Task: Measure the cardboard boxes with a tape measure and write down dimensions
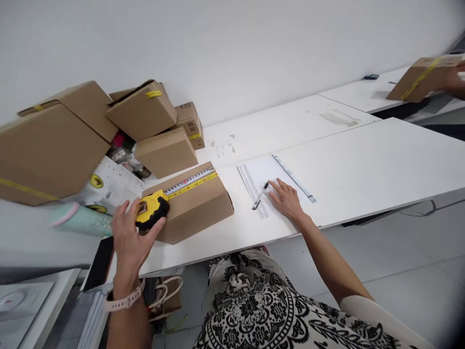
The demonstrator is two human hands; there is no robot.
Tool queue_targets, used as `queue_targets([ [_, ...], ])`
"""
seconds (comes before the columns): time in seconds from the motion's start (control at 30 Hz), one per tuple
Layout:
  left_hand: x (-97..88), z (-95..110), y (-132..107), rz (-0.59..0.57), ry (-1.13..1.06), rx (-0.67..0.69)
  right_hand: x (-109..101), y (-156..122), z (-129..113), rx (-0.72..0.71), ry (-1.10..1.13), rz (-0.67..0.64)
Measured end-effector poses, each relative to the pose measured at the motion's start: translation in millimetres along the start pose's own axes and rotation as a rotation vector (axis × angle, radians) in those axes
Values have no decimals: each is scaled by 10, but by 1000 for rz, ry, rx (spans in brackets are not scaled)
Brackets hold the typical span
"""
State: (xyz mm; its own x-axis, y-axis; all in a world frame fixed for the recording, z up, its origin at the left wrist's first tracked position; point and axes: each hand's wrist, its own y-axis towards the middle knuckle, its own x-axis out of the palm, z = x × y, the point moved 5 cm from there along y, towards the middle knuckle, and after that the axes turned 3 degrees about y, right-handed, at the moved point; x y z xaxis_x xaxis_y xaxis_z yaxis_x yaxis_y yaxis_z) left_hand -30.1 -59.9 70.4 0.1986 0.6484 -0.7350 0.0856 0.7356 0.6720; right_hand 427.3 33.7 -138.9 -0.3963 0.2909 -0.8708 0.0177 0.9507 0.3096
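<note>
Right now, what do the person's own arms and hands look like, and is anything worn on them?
Neither hand is gloved. The left hand has a pale pink strap around its wrist, like a watch band. The right hand has nothing on its wrist, and that arm is uncovered up to a cream sleeve above the elbow. No sleeve shows on the left arm.

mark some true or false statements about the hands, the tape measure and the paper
1. The left hand holds a yellow tape measure against a cardboard box. True.
2. The blade is fully reeled in. False: it lies stretched along the box top.
3. The right hand grips the pen. False: it rests flat on the sheet of paper, and the pen lies beside its fingers.
4. Another person's hand holds a taped box at the far right. True.
</note>
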Motion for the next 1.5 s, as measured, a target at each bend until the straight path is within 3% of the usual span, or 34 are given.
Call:
queue_targets([
  [0.13,139,-129,17,-62,-150,-93,71,-24,-19,-69,-76,-32],
  [0.33,231,-141,56,33,-294,-177,158,-45,-21,-135,-148,-80],
  [0.5,366,-17,126,88,-304,-199,153,-32,-24,-105,-109,-58],
  [0.67,547,140,196,279,-383,-291,54,-30,-62,-79,8,-13],
  [0.8,567,43,189,510,-852,-594,-27,-37,-28,-39,110,38],
  [0.9,440,-20,124,532,-1283,-673,-127,-84,-65,-6,216,130],
  [0.97,338,-49,-8,496,-1488,-662,-183,-127,-192,-2,345,162],
  [1.03,316,-95,-226,488,-1604,-708,-188,-151,-408,-7,517,110],
  [1.13,475,-127,-554,464,-1691,-847,-107,-123,-803,15,737,-66],
  [1.23,678,-96,-737,462,-1770,-948,-22,-58,-1142,17,895,-209],
  [1.37,680,-75,-736,479,-1839,-958,-124,-28,-1388,-73,979,-239],
  [1.5,354,-109,-541,488,-1845,-848,-474,-29,-1449,-41,859,-100],
])
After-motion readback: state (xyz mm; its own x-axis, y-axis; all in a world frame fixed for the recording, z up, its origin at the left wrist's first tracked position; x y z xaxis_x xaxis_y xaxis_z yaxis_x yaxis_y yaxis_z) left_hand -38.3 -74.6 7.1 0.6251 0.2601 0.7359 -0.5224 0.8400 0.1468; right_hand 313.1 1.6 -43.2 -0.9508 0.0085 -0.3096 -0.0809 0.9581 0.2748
